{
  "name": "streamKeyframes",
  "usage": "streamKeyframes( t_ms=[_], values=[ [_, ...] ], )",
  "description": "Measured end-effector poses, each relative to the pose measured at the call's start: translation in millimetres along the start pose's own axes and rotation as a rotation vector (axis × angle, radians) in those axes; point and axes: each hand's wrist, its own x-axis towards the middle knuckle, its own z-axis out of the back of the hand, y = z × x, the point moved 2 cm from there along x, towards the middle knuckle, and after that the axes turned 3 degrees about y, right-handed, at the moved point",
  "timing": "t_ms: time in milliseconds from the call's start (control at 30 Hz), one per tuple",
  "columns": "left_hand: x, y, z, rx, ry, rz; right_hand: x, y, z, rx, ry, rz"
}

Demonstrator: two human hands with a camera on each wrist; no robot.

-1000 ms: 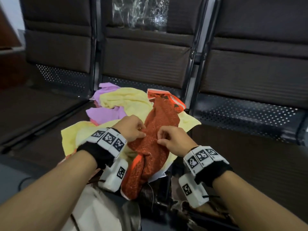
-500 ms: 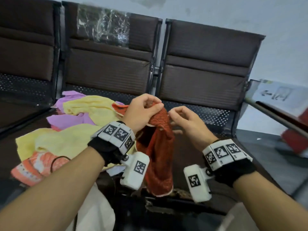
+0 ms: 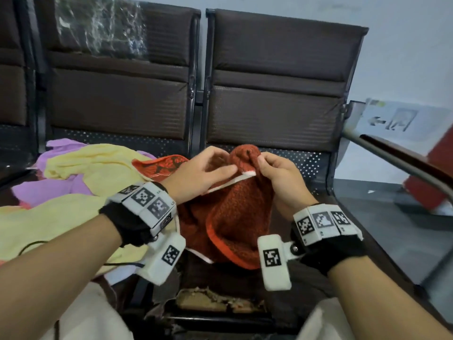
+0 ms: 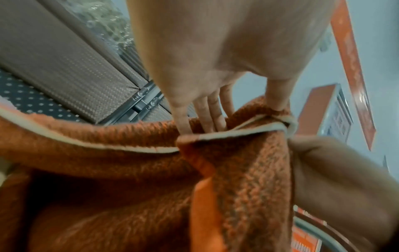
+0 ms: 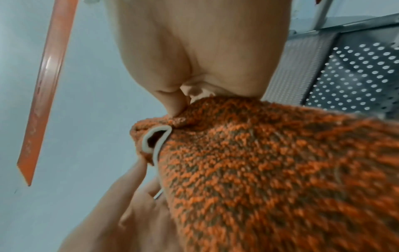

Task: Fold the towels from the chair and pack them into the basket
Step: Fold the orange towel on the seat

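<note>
An orange-red towel (image 3: 235,217) with a white hem hangs in front of me over the right-hand chair seat. My left hand (image 3: 208,171) pinches its white hem, thumb on one side and fingers behind; the left wrist view shows the fingers (image 4: 205,117) tucked into the towel (image 4: 129,170). My right hand (image 3: 272,171) pinches the bunched top corner; the right wrist view shows it gripping the towel (image 5: 270,170). A heap of yellow towels (image 3: 81,168) and purple towels (image 3: 49,190) lies on the left seat. No basket is in view.
A row of dark brown chairs (image 3: 274,94) with perforated metal seats stands against a pale wall. A metal armrest (image 3: 397,158) runs diagonally at right. Clear plastic wrap (image 3: 98,25) covers the left chair's backrest. The seat's front edge (image 3: 215,303) is torn.
Both hands lifted the orange-red towel off the heap and carried it right, over the neighbouring seat. They now work along its white hem, and my view has swung right.
</note>
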Motion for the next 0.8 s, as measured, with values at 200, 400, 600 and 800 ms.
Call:
streamKeyframes(
  t_ms=[200, 400, 600, 800],
  values=[
    [12, 29, -8, 0.171, 0.116, -0.048, 9, -12, 16, 0.188, 0.008, -0.140],
    [13, 41, -16, 0.352, 0.051, -0.071, 9, -24, 35, 0.029, -0.112, -0.260],
    [5, 44, -21, 0.580, 0.146, -0.107, 2, -18, 23, 0.080, 0.057, -0.219],
    [-3, 24, -2, 0.457, 0.078, -0.062, -1, -16, 32, 0.015, -0.114, -0.225]
  ],
)
